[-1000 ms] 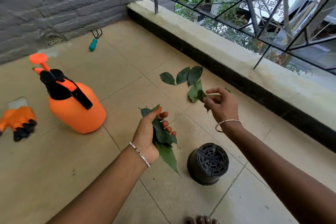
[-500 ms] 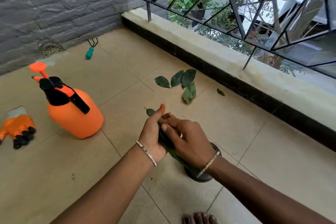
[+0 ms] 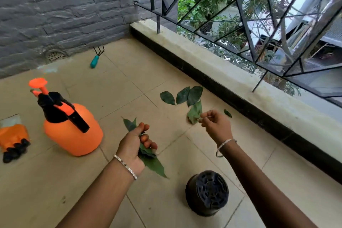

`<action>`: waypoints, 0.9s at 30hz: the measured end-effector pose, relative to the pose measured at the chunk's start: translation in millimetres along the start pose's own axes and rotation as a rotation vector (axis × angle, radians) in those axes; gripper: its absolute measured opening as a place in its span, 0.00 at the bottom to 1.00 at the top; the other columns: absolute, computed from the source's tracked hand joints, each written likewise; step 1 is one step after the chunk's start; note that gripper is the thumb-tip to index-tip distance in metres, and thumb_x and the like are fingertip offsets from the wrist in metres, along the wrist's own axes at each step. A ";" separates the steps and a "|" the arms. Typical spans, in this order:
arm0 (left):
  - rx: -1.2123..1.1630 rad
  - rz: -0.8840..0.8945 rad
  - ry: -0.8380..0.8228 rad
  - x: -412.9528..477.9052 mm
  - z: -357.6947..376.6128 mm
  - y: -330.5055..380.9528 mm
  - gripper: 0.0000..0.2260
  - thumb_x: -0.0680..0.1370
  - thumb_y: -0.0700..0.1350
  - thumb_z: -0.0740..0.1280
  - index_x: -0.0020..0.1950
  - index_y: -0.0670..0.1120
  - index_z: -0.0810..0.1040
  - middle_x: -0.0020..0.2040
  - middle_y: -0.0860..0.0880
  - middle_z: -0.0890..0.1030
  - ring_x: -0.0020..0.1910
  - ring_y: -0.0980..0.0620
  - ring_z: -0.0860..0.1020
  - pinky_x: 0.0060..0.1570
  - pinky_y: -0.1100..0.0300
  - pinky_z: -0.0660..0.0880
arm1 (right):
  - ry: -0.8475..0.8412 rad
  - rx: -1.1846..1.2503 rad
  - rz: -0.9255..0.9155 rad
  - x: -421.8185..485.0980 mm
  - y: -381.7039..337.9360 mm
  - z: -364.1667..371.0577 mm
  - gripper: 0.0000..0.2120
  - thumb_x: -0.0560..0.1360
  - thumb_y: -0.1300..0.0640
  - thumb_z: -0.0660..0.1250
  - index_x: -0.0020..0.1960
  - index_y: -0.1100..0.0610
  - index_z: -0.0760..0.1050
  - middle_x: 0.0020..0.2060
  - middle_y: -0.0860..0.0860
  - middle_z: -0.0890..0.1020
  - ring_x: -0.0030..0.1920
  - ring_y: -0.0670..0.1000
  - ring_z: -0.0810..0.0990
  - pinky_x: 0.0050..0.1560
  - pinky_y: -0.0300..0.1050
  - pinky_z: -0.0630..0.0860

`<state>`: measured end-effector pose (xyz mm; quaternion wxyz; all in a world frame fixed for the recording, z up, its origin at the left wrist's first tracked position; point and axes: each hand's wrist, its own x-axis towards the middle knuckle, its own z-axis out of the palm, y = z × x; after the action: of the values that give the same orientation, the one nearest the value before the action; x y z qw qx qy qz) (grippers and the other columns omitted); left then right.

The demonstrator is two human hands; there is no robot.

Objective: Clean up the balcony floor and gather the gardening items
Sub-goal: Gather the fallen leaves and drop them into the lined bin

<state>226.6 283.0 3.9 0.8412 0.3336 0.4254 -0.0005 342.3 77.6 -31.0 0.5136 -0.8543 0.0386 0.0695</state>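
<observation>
Leaves (image 3: 151, 163), dark green, long and pointed, bunched in clenched left hand (image 3: 133, 146); right hand (image 3: 217, 127) at pale crumpled leaf (image 3: 194, 114), blurred, grasp cannot tell.

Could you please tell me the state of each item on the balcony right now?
Left hand: grips a bunch of leaves.
Right hand: fingers curled at a single leaf; grip unclear.
Loose leaves: lying on the floor.
Orange sprayer: upright.
Black pot: overturned, base showing.
Hand rake: lying by the wall.
Orange glove: lying on the floor.
</observation>
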 end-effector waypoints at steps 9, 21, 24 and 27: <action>-0.033 -0.055 0.060 45.8 -9.4 -5.5 0.11 0.76 0.50 0.69 0.39 0.46 0.74 0.24 0.51 0.63 0.20 0.54 0.61 0.26 0.65 0.65 | -0.180 -0.821 -0.219 114.1 72.5 73.6 0.23 0.77 0.44 0.66 0.67 0.55 0.73 0.65 0.57 0.75 0.58 0.59 0.74 0.58 0.55 0.76; -0.011 -0.078 0.063 67.0 11.5 -11.2 0.11 0.73 0.51 0.73 0.45 0.45 0.76 0.27 0.51 0.61 0.19 0.55 0.60 0.21 0.65 0.63 | 0.165 -0.112 -0.232 75.2 -8.0 75.7 0.09 0.76 0.50 0.70 0.50 0.54 0.85 0.36 0.46 0.84 0.36 0.45 0.80 0.41 0.42 0.79; -0.015 -0.073 0.018 63.1 29.5 1.4 0.24 0.70 0.60 0.74 0.55 0.43 0.78 0.26 0.51 0.61 0.21 0.55 0.61 0.24 0.63 0.65 | 0.087 0.056 -0.359 30.9 -51.2 68.5 0.07 0.75 0.51 0.71 0.50 0.52 0.84 0.35 0.38 0.81 0.35 0.41 0.80 0.35 0.33 0.77; -0.032 -0.052 -0.084 55.0 49.2 12.2 0.29 0.68 0.67 0.73 0.54 0.43 0.80 0.32 0.46 0.73 0.28 0.52 0.73 0.35 0.59 0.75 | -0.041 0.139 -0.404 -3.9 -67.5 70.8 0.07 0.76 0.53 0.72 0.51 0.52 0.85 0.38 0.38 0.84 0.38 0.37 0.81 0.38 0.30 0.76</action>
<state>300.4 280.4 -8.1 0.8633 0.3087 0.3981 -0.0294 342.1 171.7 -4.2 0.5756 -0.8055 -0.1391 -0.0201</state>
